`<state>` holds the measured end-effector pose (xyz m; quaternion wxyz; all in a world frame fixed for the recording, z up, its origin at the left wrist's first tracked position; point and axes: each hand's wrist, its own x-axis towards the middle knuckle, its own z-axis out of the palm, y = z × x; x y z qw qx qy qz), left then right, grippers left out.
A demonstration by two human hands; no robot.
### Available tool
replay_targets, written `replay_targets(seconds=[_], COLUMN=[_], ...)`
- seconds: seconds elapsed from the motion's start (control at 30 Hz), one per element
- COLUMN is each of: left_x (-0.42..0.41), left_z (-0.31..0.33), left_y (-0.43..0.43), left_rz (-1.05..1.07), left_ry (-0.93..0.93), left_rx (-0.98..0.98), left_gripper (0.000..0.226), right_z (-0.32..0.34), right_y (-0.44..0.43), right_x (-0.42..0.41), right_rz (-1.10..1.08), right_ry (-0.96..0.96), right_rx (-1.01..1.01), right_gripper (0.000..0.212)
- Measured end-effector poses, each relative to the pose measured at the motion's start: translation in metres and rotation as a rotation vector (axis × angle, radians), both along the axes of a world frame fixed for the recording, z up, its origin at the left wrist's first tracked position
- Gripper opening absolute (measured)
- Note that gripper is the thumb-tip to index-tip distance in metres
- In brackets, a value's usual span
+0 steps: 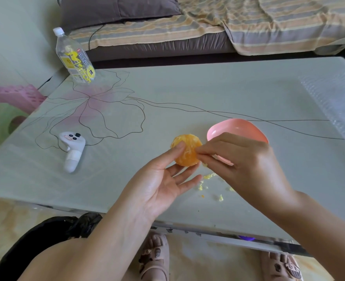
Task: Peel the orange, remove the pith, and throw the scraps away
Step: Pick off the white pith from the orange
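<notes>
In the middle of the frame, the left hand holds the peeled orange still in its fingers so the right hand can pinch white pith off.

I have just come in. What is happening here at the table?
A person is cleaning a peeled orange over the table. The left hand holds the orange between thumb and fingers, while the right hand pinches at a bit of pith on it. Small pale scraps lie on the table below, and a pink bowl stands just behind the right hand.
</notes>
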<state>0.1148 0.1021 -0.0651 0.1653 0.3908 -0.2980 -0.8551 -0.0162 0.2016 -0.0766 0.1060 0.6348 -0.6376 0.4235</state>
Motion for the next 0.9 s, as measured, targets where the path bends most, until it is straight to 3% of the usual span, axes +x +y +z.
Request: replay_targets(seconds=[0.17, 0.5, 0.63, 0.8, 0.9], left_x=[0.000, -0.002, -0.001, 0.003, 0.004], left_z=[-0.002, 0.001, 0.005, 0.008, 0.006], left_y=[0.001, -0.002, -0.006, -0.008, -0.009], left_rz=[-0.016, 0.068, 0.130, 0.061, 0.031], left_ry=[-0.019, 0.106, 0.173, 0.201, 0.197], left_rx=[0.015, 0.079, 0.126, 0.200, 0.200], left_gripper=[0.038, 0.047, 0.053, 0.053, 0.052], right_z=[-0.001, -0.007, -0.012, -0.011, -0.006], right_y=[0.000, -0.001, 0.001, 0.000, 0.001], right_x=[0.001, 0.000, -0.008, -0.010, -0.007], right_rz=[-0.056, -0.066, -0.109, -0.155, -0.177], right_ry=[0.087, -0.049, -0.060, -0.043, -0.139], right_rx=[0.024, 0.218, 0.298, 0.357, 0.521], right_gripper=[0.008, 0.002, 0.007, 0.025, 0.021])
